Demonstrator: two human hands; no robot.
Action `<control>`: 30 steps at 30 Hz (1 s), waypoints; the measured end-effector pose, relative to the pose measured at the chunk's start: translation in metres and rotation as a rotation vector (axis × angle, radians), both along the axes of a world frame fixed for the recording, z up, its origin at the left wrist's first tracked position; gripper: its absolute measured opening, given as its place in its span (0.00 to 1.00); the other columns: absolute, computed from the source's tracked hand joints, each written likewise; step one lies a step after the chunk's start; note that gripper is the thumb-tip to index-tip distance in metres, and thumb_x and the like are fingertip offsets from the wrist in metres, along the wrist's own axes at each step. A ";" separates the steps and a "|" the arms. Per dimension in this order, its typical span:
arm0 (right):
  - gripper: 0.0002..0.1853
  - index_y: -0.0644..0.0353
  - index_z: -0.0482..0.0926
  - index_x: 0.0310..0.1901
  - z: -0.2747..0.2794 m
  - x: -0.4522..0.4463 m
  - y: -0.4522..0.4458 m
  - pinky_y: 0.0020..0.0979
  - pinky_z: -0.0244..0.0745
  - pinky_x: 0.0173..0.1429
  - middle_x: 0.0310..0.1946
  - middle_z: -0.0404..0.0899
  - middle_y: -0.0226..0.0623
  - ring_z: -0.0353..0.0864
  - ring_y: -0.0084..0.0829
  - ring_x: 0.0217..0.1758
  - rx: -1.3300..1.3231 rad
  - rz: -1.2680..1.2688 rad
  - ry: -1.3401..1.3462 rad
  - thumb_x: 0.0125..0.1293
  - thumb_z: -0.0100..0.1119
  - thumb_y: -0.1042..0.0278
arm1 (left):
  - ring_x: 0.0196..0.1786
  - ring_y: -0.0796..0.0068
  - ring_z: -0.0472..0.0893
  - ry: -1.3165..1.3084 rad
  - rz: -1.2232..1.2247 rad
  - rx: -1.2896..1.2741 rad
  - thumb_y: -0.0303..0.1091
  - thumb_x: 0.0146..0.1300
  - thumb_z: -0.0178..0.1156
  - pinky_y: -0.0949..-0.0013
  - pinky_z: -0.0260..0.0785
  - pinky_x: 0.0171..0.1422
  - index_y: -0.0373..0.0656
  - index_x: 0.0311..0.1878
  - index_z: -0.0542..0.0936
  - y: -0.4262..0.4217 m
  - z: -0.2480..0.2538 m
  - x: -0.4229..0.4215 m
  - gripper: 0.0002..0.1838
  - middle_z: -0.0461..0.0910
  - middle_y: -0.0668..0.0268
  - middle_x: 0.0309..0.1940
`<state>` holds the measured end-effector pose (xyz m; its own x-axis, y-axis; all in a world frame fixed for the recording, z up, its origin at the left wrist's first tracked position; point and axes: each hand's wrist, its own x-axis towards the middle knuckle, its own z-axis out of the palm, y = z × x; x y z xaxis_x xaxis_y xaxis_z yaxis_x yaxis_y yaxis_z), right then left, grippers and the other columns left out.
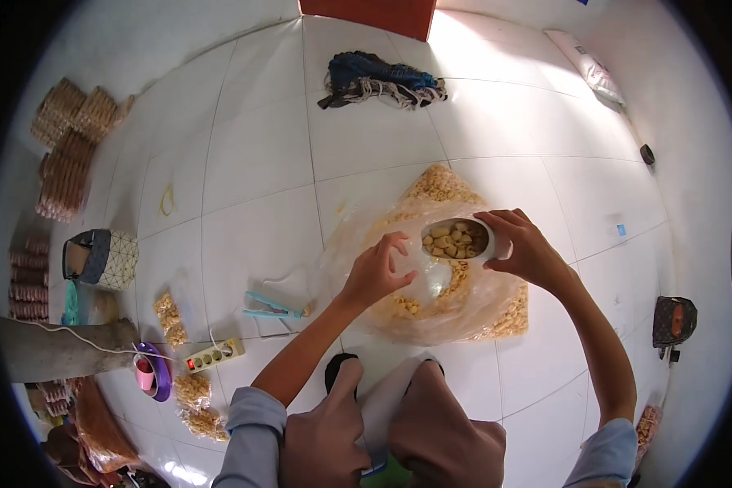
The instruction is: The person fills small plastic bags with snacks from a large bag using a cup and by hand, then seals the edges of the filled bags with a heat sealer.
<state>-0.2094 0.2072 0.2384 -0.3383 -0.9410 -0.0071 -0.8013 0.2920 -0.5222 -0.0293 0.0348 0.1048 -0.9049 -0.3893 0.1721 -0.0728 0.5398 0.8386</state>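
Observation:
A white cup-like container (500, 241) filled with pale snack pieces (455, 239) is gripped in my right hand (530, 250), its mouth tilted toward me. It is above a large clear plastic bag (366, 313) on the floor, with more snacks (443, 185) in and around it. Just left of the container, my left hand (380, 268) hovers over the bag with fingers apart and curved, apparently holding nothing. Whether its fingertips touch the plastic, I cannot tell.
A turquoise sealer-like tool (275, 307) lies left of the bag, near a power strip (214, 355). Small snack packets (193, 392) lie beside a purple basin (161, 372). Stacked packs (67, 175) line the left wall. A dark cloth bundle (382, 79) lies farther ahead.

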 end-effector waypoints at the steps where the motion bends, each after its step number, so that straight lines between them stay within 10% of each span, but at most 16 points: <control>1: 0.39 0.57 0.69 0.58 0.006 -0.001 -0.002 0.35 0.69 0.61 0.51 0.73 0.39 0.68 0.39 0.56 0.080 0.016 -0.005 0.37 0.71 0.77 | 0.24 0.77 0.73 0.007 -0.002 -0.002 0.37 0.43 0.70 0.74 0.69 0.32 0.46 0.53 0.64 0.001 0.002 -0.003 0.33 0.75 0.70 0.35; 30: 0.22 0.67 0.69 0.47 0.098 0.050 -0.025 0.31 0.77 0.49 0.47 0.72 0.41 0.70 0.42 0.52 -0.050 0.313 0.808 0.46 0.57 0.83 | 0.36 0.65 0.77 0.084 0.064 0.030 0.41 0.46 0.70 0.66 0.71 0.44 0.46 0.50 0.64 0.007 0.043 -0.007 0.31 0.74 0.63 0.35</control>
<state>-0.1592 0.1822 0.3361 0.0532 -0.9844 0.1676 -0.9718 -0.0125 0.2355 -0.0362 0.0414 0.1479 -0.8607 -0.4524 0.2334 -0.0353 0.5105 0.8591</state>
